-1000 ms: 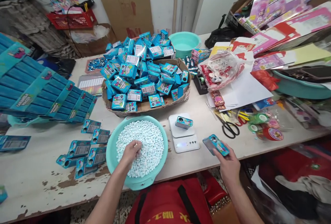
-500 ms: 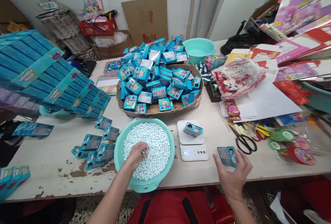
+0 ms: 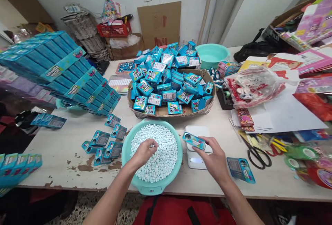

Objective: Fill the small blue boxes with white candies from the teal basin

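Pinching the right-hand end of a small blue candy box between thumb and fingers, a person's bare right hand holds it tilted over a white digital scale. The box has a round opening at its left end; whether its underside touches the scale cannot be seen.

The left hand is above a turquoise plastic basin filled with small, pale blue candies. Its fingers are curled, the tips drawn together close to the candies; whether any candies are between them, I cannot tell.

The basin stands just left of the scale on a worn white table with peeling paint. To the right of the right hand, a flat-lying blue box sits near black-handled scissors. Left of the basin is a cluster of similar blue boxes. Behind the basin, a cardboard tray is heaped with blue boxes labelled "Caramelo Macizo". At the left, a tall stack of blue packages leans at an angle; behind the tray is another turquoise basin.
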`<move>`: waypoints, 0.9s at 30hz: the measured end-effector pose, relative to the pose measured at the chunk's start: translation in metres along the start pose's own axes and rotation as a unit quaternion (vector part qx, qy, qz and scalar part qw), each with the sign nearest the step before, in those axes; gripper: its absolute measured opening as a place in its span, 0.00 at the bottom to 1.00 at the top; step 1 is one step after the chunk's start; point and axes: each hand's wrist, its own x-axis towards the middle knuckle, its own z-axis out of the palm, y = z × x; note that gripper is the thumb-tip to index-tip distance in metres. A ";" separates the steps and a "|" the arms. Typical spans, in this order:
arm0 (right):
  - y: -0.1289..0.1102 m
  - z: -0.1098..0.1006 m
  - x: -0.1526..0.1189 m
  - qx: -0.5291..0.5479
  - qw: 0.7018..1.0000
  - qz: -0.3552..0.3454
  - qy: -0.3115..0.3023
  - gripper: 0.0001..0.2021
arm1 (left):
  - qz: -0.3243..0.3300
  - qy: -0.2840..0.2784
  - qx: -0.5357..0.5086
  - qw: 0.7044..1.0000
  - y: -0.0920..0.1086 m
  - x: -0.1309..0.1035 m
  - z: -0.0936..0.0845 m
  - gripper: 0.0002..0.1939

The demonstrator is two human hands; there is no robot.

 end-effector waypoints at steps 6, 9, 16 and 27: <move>-0.046 0.042 -0.012 0.047 0.991 -0.051 -0.117 0.13 | 0.195 -0.013 0.174 0.965 0.062 -0.016 -0.011 0.09; -0.048 0.058 -0.016 0.061 0.988 -0.038 -0.136 0.13 | 0.213 -0.024 0.257 0.942 0.062 -0.017 -0.011 0.11; -0.050 0.068 -0.019 0.072 0.989 0.007 -0.127 0.12 | 0.233 -0.047 0.244 0.940 0.048 -0.017 -0.014 0.11; -0.047 0.054 -0.017 0.146 0.982 0.057 -0.107 0.13 | 0.151 0.041 0.060 0.986 0.038 -0.007 -0.014 0.06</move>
